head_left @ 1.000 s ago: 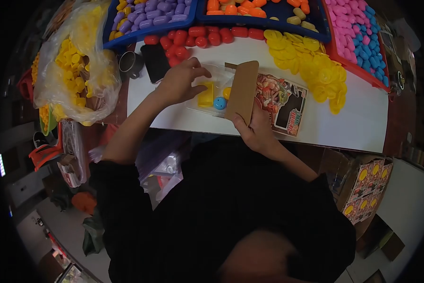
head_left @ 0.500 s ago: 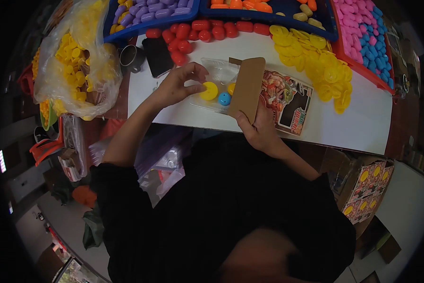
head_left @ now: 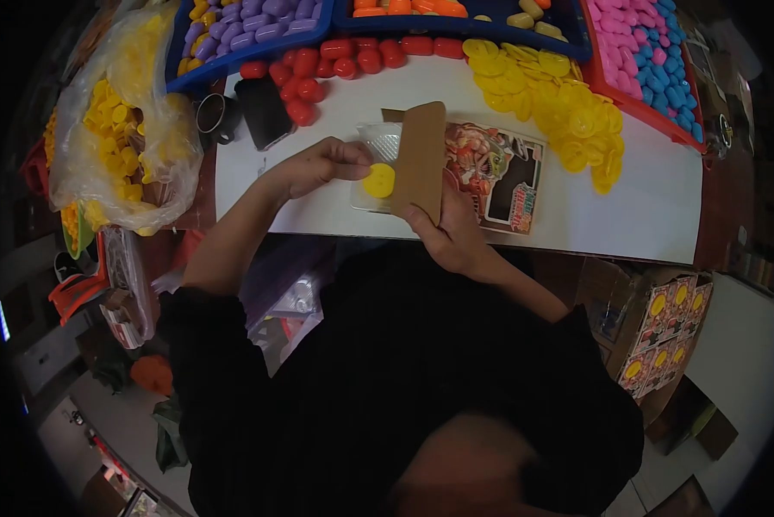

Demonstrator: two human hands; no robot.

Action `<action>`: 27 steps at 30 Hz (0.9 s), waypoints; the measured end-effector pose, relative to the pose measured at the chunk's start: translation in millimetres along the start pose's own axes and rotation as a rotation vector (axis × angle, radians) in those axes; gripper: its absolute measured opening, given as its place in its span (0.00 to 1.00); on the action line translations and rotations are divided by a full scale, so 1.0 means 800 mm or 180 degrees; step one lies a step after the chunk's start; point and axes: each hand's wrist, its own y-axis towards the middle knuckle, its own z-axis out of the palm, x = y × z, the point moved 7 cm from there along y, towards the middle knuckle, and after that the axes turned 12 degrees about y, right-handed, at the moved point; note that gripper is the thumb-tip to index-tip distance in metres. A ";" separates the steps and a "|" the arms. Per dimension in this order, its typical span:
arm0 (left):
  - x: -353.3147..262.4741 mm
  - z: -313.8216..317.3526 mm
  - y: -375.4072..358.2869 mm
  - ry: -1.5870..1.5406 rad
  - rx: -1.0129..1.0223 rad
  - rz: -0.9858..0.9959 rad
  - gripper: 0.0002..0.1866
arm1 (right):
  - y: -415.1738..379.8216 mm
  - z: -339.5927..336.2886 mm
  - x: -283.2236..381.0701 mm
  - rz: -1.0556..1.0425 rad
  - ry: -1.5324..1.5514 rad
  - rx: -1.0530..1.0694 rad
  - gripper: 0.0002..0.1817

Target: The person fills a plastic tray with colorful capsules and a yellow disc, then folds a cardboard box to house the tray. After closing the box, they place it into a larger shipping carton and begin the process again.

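My left hand (head_left: 325,166) has its thumb and fingers closed on the left end of a clear plastic tray (head_left: 371,203). A round yellow piece (head_left: 378,181) sits in the tray beside my fingertips. The tray's right part is hidden inside a brown cardboard box (head_left: 419,164) with an upright flap. My right hand (head_left: 449,234) grips the box from the near side, thumb on the flap and the other fingers mostly hidden. The box's printed face (head_left: 482,172) lies to the right, with a dark window in it.
Red capsules (head_left: 344,67) and yellow discs (head_left: 577,121) lie along the table's far side. Blue trays (head_left: 305,39) and a red tray (head_left: 654,112) hold coloured pieces. A phone (head_left: 265,112), a mug (head_left: 217,116) and a plastic bag of yellow pieces (head_left: 120,146) stand left.
The tray has gone further into the box, and the blue ball in it is now hidden. My left hand has closed on the tray's end. The whole view has shifted slightly.
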 end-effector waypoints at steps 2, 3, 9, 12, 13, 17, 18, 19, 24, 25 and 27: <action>-0.008 0.038 0.017 -0.0206 0.0124 -0.0280 0.05 | 0.001 0.009 0.002 -0.0325 0.0083 0.0157 0.14; -0.016 0.055 0.031 -0.0370 0.0221 -0.0037 0.09 | -0.002 0.000 0.004 -0.0320 0.0079 0.0132 0.14; -0.062 0.094 0.021 -0.3250 0.0756 -0.0861 0.24 | -0.019 -0.061 0.006 -0.0639 -0.2048 0.0055 0.38; 0.010 0.093 0.046 -0.2957 0.0980 -0.0959 0.22 | -0.022 -0.066 0.005 -0.0565 -0.1893 0.0201 0.35; 0.015 0.089 0.038 -0.2946 0.0988 -0.0973 0.22 | -0.021 -0.067 0.006 -0.0561 -0.1887 0.0185 0.35; -0.065 -0.008 -0.006 0.0832 -0.1244 0.0295 0.16 | -0.020 -0.117 0.010 -0.0301 -0.0941 -0.0124 0.25; -0.082 -0.039 -0.031 0.0611 -0.2082 0.0590 0.14 | -0.022 -0.155 0.005 -0.0014 -0.0012 -0.0574 0.21; -0.095 -0.058 -0.059 0.0346 -0.2915 0.0872 0.13 | -0.031 -0.205 0.013 -0.0250 -0.0151 -0.1441 0.18; -0.148 0.081 -0.068 0.2754 -0.1755 0.1610 0.26 | -0.072 -0.309 0.035 -0.0317 -0.1937 -0.2557 0.11; -0.139 0.106 -0.055 0.2876 -0.1462 0.1439 0.30 | -0.069 -0.304 0.025 -0.0197 -0.2445 -0.2276 0.10; -0.109 0.120 -0.037 0.2974 -0.1685 0.1399 0.32 | -0.066 -0.286 0.007 -0.0011 -0.3228 -0.1824 0.11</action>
